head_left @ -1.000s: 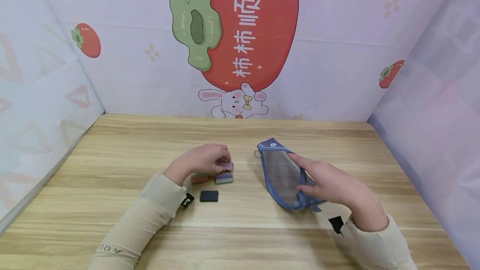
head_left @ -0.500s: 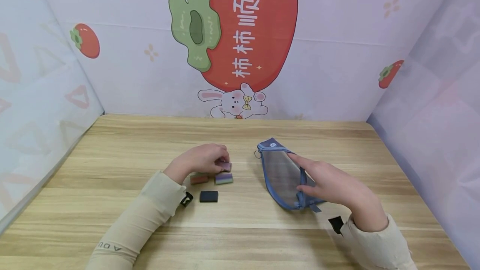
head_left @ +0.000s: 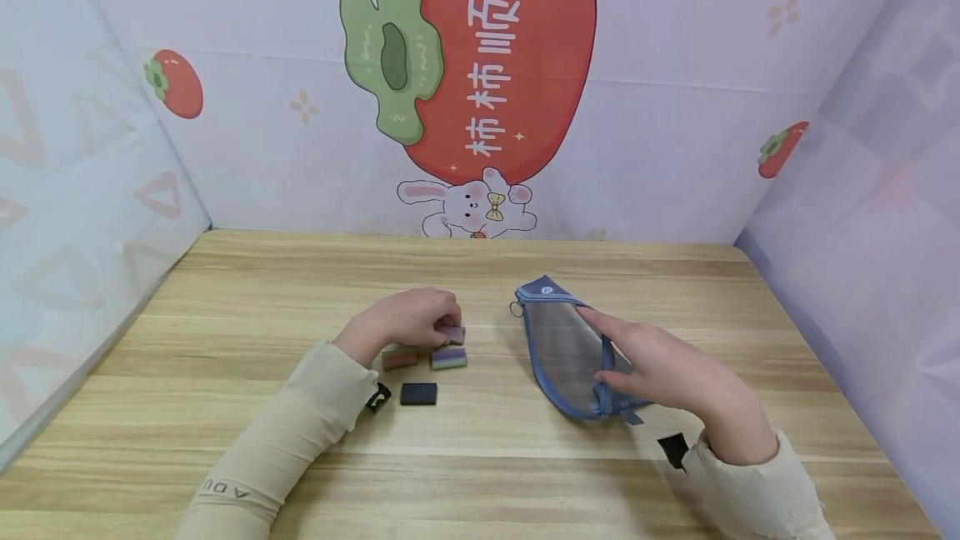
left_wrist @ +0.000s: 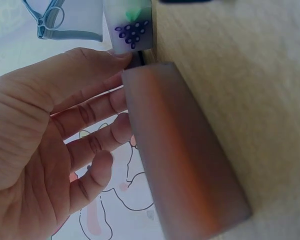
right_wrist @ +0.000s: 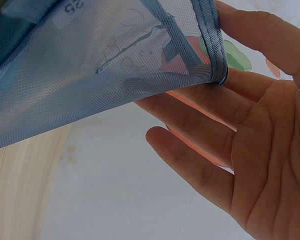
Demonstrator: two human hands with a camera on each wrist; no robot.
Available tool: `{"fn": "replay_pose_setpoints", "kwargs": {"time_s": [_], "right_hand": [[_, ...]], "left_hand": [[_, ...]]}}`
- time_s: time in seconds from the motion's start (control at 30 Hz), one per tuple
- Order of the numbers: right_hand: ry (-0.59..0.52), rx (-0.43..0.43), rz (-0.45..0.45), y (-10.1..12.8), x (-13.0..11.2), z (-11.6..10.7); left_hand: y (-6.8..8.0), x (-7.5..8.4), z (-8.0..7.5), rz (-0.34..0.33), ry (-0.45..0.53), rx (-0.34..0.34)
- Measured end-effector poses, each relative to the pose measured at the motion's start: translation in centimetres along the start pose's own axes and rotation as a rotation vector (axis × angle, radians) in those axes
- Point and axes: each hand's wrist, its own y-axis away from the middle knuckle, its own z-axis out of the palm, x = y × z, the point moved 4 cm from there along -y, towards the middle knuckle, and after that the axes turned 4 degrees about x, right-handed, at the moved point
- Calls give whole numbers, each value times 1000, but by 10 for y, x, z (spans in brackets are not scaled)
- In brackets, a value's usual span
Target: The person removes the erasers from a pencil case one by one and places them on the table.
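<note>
My left hand [head_left: 415, 319] pinches a mauve eraser-like block [head_left: 453, 334], its end poking out past the fingertips. Close beside that hand lie a reddish-brown block with an orange stripe [left_wrist: 185, 155] and a purple-and-green block [head_left: 448, 358]; a grape print shows on a block [left_wrist: 132, 30] in the left wrist view. A black block [head_left: 418, 393] sits nearer to me. My right hand [head_left: 660, 365] holds the blue mesh zip pouch [head_left: 562, 348], thumb on the near side and fingers on the far side. In the right wrist view several fingers extend behind its edge [right_wrist: 205, 40].
The wooden table [head_left: 487, 473] runs back to a printed wall sheet [head_left: 667, 148]. Pale sheets stand at the left [head_left: 82, 190] and right [head_left: 885, 232] sides. Black straps [head_left: 378, 397] hang by both sleeves.
</note>
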Motion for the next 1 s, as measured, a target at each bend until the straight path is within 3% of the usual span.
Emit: {"fn": "replay_pose_setpoints", "kwargs": {"time_s": [0.4,0.7,1.0], "right_hand": [[0,13,-16,1,-1,-1],[-1,11,-17,1,1,0],[-9,14,-33,-1,3,1]], "left_hand": [[1,1,1,-15,4,-2],[4,1,-1,15,17,31],[6,5,-13,-51,65,70]]}}
